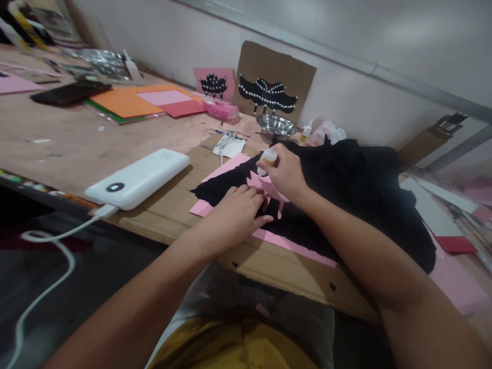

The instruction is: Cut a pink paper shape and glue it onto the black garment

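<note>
My right hand (287, 174) is wrapped round a small white glue bottle (268, 156), its tip pointing down at a pink paper cutout (273, 189). The cutout lies on black cloth (346, 195), with narrow strips extending toward me. My left hand (240, 212) lies flat on the cloth at the cutout's left edge, fingers spread slightly and thumb apart. Pink paper (294, 247) shows beneath the cloth, on top of brown cardboard (154, 225).
A white power bank (138, 177) with a cable sits at the left. Behind are a metal bowl (275, 125), a beaded black shape on cardboard (269, 95), coloured papers (125, 101) and a dark phone (71, 93). The table edge runs near my body.
</note>
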The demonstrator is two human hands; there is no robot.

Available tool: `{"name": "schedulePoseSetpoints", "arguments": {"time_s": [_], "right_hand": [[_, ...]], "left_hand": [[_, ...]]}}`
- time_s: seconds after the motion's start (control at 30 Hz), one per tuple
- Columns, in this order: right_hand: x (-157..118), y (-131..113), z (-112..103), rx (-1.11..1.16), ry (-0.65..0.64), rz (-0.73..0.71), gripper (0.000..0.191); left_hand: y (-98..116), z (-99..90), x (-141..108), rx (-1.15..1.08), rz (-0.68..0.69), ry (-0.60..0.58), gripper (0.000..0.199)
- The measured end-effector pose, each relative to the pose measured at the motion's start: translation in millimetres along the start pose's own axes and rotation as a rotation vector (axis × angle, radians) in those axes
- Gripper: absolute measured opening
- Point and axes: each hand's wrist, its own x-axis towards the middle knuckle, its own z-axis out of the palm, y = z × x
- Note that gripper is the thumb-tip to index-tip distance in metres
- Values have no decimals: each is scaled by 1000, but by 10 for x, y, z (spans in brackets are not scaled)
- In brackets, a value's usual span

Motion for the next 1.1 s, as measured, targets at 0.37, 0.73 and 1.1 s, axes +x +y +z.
{"name": "schedulePoseSetpoints", "arguments": {"time_s": [0.37,0.73,1.1], "right_hand": [[75,20,76,-12,6,-7,25],[-29,95,-127,-50,30,25,26],[-46,53,-80,-9,16,12,24]], "left_hand": [[10,-27,-4,-4,12,7,35],[-18,24,-3,-22,26,54,35],[-18,6,-5,-9,30,32,37]]}}
